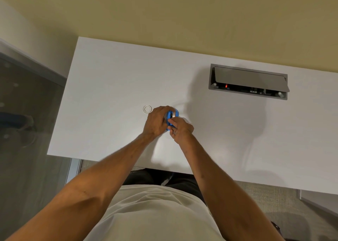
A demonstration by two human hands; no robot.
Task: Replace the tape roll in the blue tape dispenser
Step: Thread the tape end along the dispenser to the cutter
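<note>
The blue tape dispenser [173, 114] stands on the white desk [113, 87], partly covered by both hands. My left hand [157, 120] wraps around its left side. My right hand [181, 129] grips its near end, with the fingertips at the top opening, where a pale strip shows between the blue walls. A clear tape roll [147, 109] lies flat on the desk just left of my left hand, apart from the dispenser. The dispenser's lower part is hidden by my fingers.
A grey cable box [248, 81] with its lid raised is set into the desk at the back right. The desk's left edge meets a glass partition [27, 103]. The yellowish wall runs along the desk's far edge.
</note>
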